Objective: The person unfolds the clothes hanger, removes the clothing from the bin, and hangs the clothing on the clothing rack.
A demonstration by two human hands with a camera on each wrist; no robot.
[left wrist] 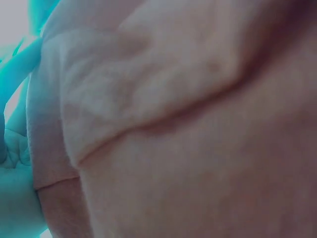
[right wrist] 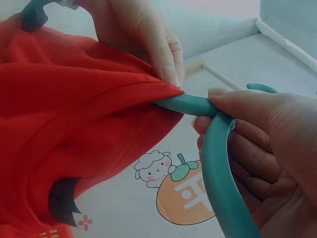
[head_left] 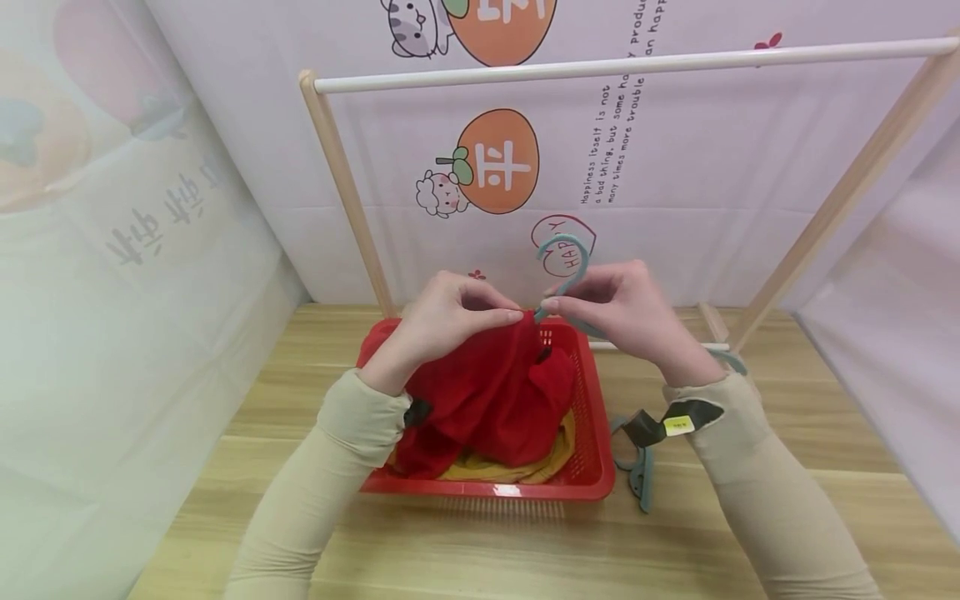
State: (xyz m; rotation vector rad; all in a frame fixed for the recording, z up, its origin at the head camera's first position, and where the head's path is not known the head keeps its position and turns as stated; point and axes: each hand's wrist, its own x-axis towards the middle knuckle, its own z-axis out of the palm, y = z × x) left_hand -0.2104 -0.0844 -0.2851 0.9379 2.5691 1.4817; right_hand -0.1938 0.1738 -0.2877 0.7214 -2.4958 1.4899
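Note:
My left hand [head_left: 450, 321] pinches the edge of a red garment [head_left: 487, 400] between thumb and fingers. The cloth hangs down into a red basket [head_left: 600, 433], over a mustard-yellow cloth [head_left: 558, 458]. Beside it my right hand [head_left: 618, 308] grips a teal clothes hanger [right wrist: 218, 158] near the base of its hook, and the hook points up. In the right wrist view, one hanger arm goes in under the garment's ribbed edge, so its end is hidden. Blurred cloth fills most of the left wrist view.
Behind the basket stands a rack with a white top bar [head_left: 637, 69] and wooden posts [head_left: 348, 192]. More teal hangers [head_left: 645, 483] lie on the wood-grain table [head_left: 300, 417], right of the basket. Printed white cloth [head_left: 262, 125] encloses the back and sides.

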